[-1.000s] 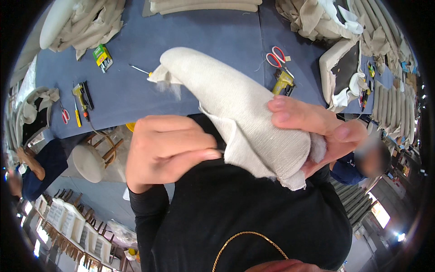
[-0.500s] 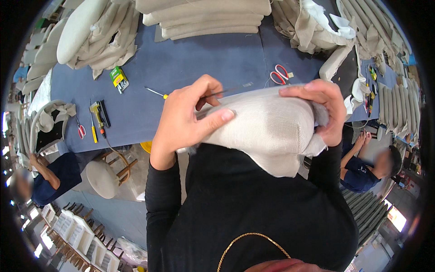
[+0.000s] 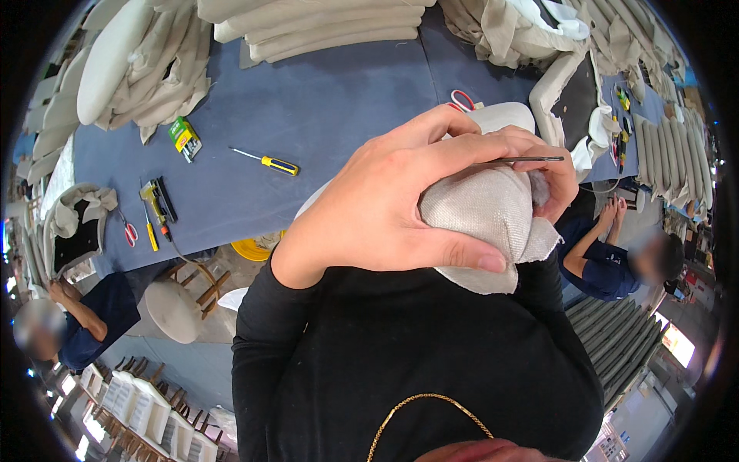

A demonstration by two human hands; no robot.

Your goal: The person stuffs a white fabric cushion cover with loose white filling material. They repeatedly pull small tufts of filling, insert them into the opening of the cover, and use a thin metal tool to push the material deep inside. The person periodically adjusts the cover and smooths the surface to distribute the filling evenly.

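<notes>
Between my two hands, in front of my chest, is a padded piece [image 3: 481,204] wrapped in beige woven fabric, with a loose flap hanging at its near right corner. My left hand [image 3: 377,204] is closed over its top, thumb pressed on the near face. A thin dark metal rod [image 3: 543,159] sticks out to the right from under the left fingers. At the right end my right hand [image 3: 560,185] grips the piece, partly hidden; grey stuffing [image 3: 540,187] shows beside its fingers. On the blue table lies a yellow-and-blue-handled screwdriver [image 3: 279,165].
Red-handled scissors [image 3: 462,100] lie just beyond my hands. At left are a green-yellow box [image 3: 185,138], a hosed staple gun [image 3: 159,206] and more scissors [image 3: 130,233]. Beige cushions [image 3: 331,31] are stacked at the back. Co-workers [image 3: 96,316] sit at left and right.
My left hand has moved right along the padded piece, carrying the rod, and now wraps over its right end. The screwdriver has come into full view.
</notes>
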